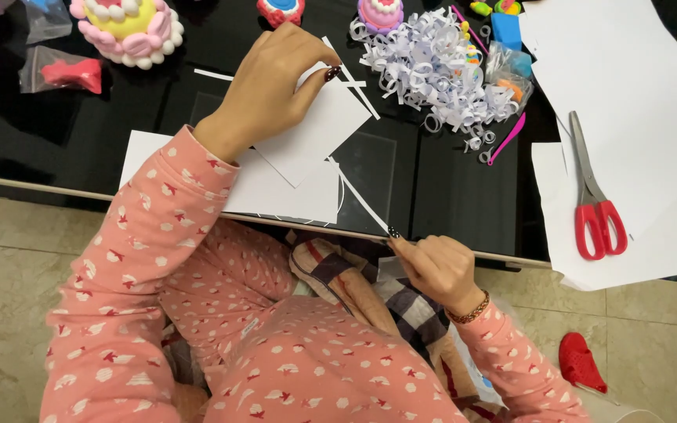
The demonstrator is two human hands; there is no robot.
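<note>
From the head camera, your left hand [272, 86] pinches one end of a thin white paper strip [354, 192] above the white sheets [307, 141] near the table's front edge [197, 210]; your right hand [436, 266] grips the other end just past that edge. Red-handled scissors [593, 196] lie on paper toward the right edge.

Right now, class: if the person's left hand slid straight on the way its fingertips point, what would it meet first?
The left hand points right, across the table. Its fingertips already pinch a thin paper strip; beyond that, the pile of curled white paper strips looks first in line, though depth is hard to judge.
</note>
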